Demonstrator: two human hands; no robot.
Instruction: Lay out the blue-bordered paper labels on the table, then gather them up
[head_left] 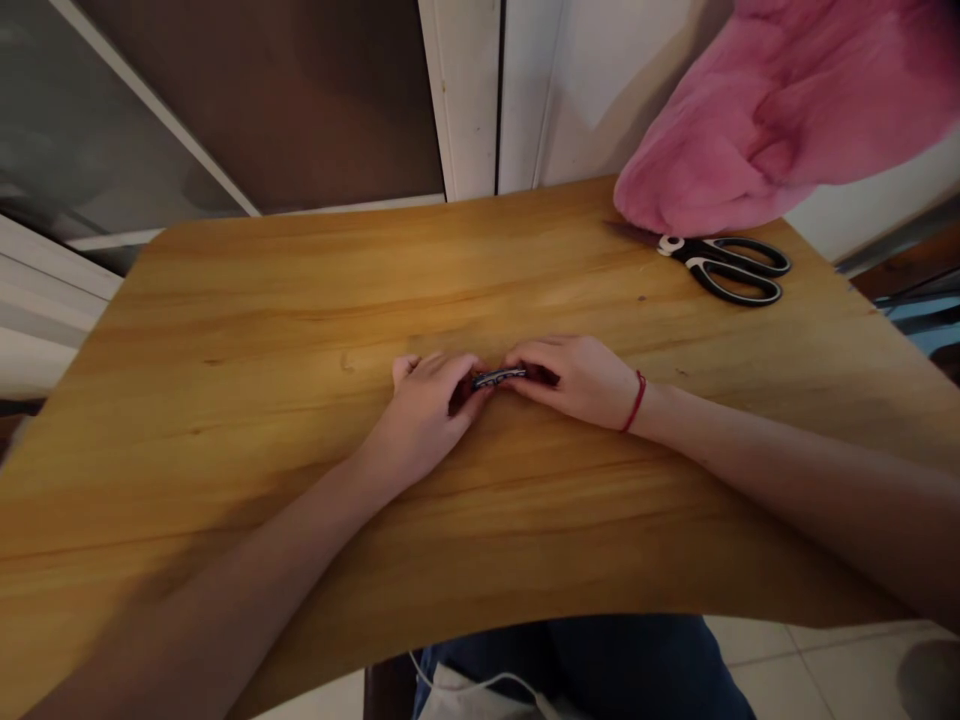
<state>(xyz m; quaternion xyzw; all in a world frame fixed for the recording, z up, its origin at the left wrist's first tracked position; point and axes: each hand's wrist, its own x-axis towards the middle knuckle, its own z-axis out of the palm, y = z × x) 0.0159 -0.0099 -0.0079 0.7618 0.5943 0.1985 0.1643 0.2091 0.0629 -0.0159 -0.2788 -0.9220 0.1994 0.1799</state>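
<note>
Between my two hands is a small, slim, dark object (499, 377) with light markings along its edge, too small to tell its kind. My left hand (435, 395) pinches its left end between thumb and fingers. At its right end, my right hand (574, 375), with a red cord around the wrist, closes thumb and fingers on it. Both hands are low over the middle of the wooden table (300, 300). Fingers partly hide both ends of the object.
Scissors with black and white handles (739, 268) lie at the table's back right, their blades partly under a fluffy pink cloth-like thing (750, 130). Behind the table stand a white frame (465, 90) and dark panels. A white cable (480, 685) runs across my lap.
</note>
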